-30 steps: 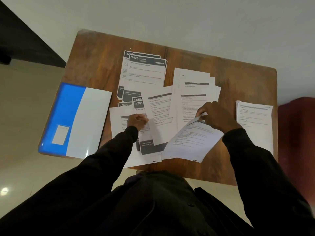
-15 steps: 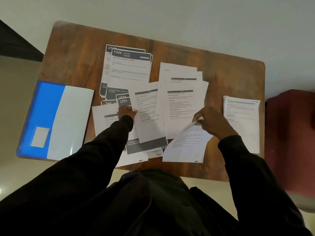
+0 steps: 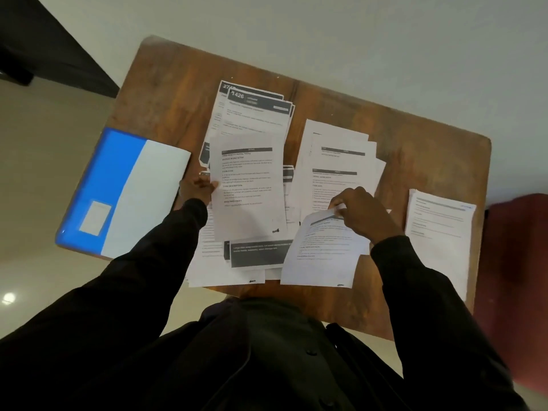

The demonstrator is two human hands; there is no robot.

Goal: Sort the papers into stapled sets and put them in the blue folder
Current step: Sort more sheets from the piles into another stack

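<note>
Printed papers lie spread over the wooden table. My left hand pinches the left edge of a white text sheet and holds it lifted over the middle pile. My right hand pinches the top corner of another text sheet near the front edge. A stack headed 1426 lies at the back. More white sheets fan out at centre right. A separate set sits at the right edge. The blue folder lies shut at the left, hanging over the table's edge.
A dark-banded sheet lies under the pile near the front edge. A dark red seat stands to the right of the table. Dark furniture fills the upper left. My dark sleeves cover the foreground.
My left hand has taken hold of a white text sheet and lifted it out of the middle pile, to the left. My right hand keeps its pinch on the front sheet.
</note>
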